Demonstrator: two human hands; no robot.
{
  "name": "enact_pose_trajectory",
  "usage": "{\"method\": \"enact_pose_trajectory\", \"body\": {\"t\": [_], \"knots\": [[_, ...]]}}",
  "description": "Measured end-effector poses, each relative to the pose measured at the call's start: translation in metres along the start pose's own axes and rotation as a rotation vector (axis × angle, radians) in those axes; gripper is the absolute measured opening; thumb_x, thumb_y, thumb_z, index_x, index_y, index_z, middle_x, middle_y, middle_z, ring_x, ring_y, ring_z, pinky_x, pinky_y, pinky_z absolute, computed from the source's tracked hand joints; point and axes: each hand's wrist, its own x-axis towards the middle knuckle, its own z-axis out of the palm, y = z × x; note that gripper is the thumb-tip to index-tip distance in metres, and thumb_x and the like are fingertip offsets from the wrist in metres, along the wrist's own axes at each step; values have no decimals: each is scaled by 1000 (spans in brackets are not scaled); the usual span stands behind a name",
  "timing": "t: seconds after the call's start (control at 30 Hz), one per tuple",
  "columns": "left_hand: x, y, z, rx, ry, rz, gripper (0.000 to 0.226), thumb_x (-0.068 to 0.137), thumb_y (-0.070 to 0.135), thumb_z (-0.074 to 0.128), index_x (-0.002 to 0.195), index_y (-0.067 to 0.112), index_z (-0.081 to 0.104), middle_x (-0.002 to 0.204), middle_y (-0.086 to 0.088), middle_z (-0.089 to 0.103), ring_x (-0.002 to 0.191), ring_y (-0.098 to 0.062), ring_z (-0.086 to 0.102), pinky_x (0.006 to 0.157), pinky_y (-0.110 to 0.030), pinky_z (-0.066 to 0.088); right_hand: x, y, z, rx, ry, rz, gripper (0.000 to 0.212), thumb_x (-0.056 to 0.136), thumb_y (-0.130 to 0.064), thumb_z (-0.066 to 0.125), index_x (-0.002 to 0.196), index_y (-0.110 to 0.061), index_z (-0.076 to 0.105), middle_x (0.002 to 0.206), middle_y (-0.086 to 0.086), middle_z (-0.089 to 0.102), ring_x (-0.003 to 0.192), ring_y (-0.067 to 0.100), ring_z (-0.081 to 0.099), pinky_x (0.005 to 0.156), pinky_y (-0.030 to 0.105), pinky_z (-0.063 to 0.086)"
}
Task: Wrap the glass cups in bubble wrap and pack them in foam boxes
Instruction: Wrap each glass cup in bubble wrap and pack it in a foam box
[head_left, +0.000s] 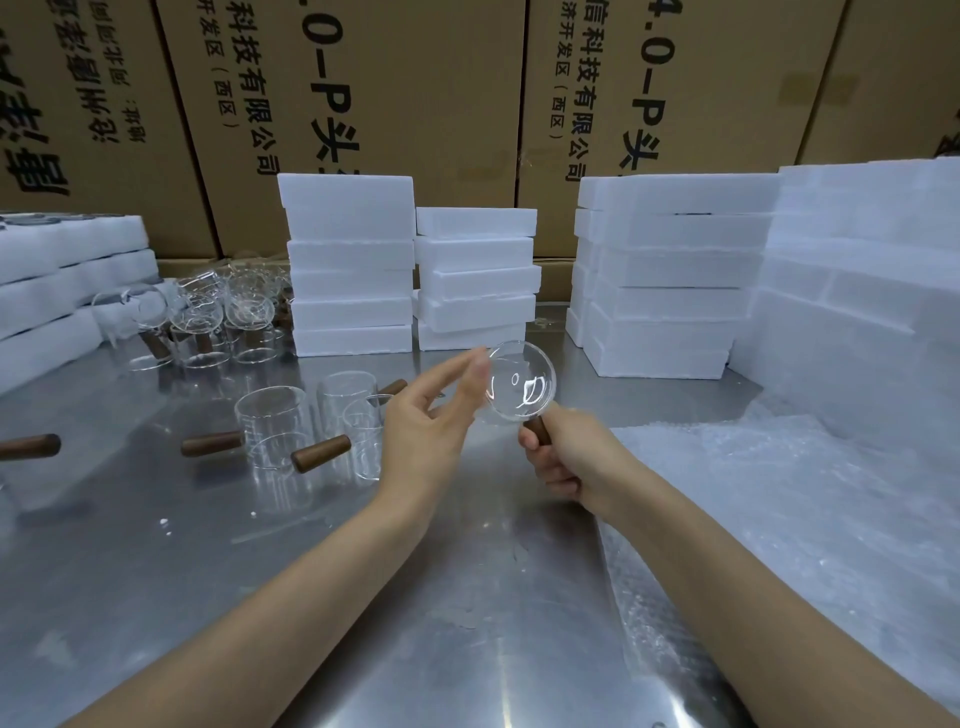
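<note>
Head view over a metal table, scuffed and shiny, flecked with white crumbs. Backed by a wall of brown cardboard boxes printed with black lettering. Along the far edge, stacks of white foam boxes, more piled at the left and right. At the right, a sheet of bubble wrap spread over the tabletop. At centre left, glass cups with wooden handles, some upright, some upside down in a cluster farther back. Above the middle of the table, one glass cup raised with its mouth toward the camera. Right hand curled around its wooden handle. Left hand loose, fingers straight, tips at the rim.
</note>
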Motion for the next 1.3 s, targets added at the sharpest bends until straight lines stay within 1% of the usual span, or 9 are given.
{"method": "enact_pose_trajectory", "body": {"t": [0.13, 0.37, 0.5, 0.6, 0.77, 0.9, 1.1, 1.2, 1.3], "knots": [[-2, 3, 1, -164, 89, -163, 46, 60, 57, 69, 93, 26, 71, 81, 16, 73, 91, -14, 72, 66, -15, 54, -1, -2, 3, -123, 124, -46, 44, 91, -31, 34, 50, -16, 42, 33, -9, 33, 27, 7, 25, 31, 15, 20], [-6, 5, 1, -202, 97, -265, 61, 51, 55, 74, 99, 20, 56, 112, -2, 66, 96, -14, 70, 89, -39, 56, 6, 8, 8, -424, 383, -369, 61, 96, -35, 29, 41, -16, 48, 45, -2, 52, 49, 16, 49, 53, 27, 37], [-8, 2, 5, -43, 23, -138, 55, 62, 42, 86, 103, 27, 52, 122, 0, 56, 103, -1, 63, 91, -28, 54, 7, 8, 5, -461, 443, -437, 62, 96, -38, 29, 42, -16, 49, 49, 0, 56, 52, 16, 53, 52, 26, 36], [-10, -2, 7, 92, -36, 9, 54, 71, 26, 84, 111, 29, 48, 123, 10, 50, 107, 4, 57, 83, -6, 47, 7, 7, 4, -481, 454, -433, 62, 97, -37, 29, 42, -16, 49, 47, -1, 54, 50, 15, 52, 51, 27, 35], [-5, 1, 3, -86, -163, -259, 67, 65, 65, 71, 120, 31, 55, 121, 10, 64, 109, -8, 63, 82, -24, 53, 2, 2, 1, -594, 583, -527, 61, 98, -40, 28, 47, -18, 52, 56, -1, 58, 65, 23, 56, 61, 35, 42], [-2, -4, -2, -166, -144, -430, 52, 76, 55, 66, 118, 25, 61, 109, 2, 71, 91, -19, 72, 72, -26, 57, -1, 3, 0, -733, 501, -589, 52, 100, -43, 28, 71, -16, 63, 78, 1, 68, 79, 26, 59, 72, 38, 46], [5, -4, -10, -306, -25, -507, 30, 86, 36, 67, 108, 16, 65, 113, -9, 71, 75, -23, 70, 65, -25, 57, 0, -3, 5, -971, 391, -704, 37, 97, -46, 35, 77, -18, 48, 67, -4, 54, 71, 25, 52, 59, 33, 33], [2, -6, -6, -259, -56, -422, 27, 86, 35, 66, 108, 20, 67, 109, -3, 72, 77, -22, 72, 65, -22, 59, -1, -6, 0, -824, 386, -607, 40, 99, -29, 32, 77, -16, 62, 81, -1, 69, 79, 28, 58, 70, 34, 44], [1, -6, -4, -191, -105, -308, 31, 82, 36, 70, 112, 30, 63, 118, 10, 65, 101, -19, 69, 75, -22, 58, -2, -10, -5, -562, 342, -452, 51, 98, -26, 31, 56, -20, 59, 49, -13, 55, 54, 13, 47, 53, 23, 36]]}}
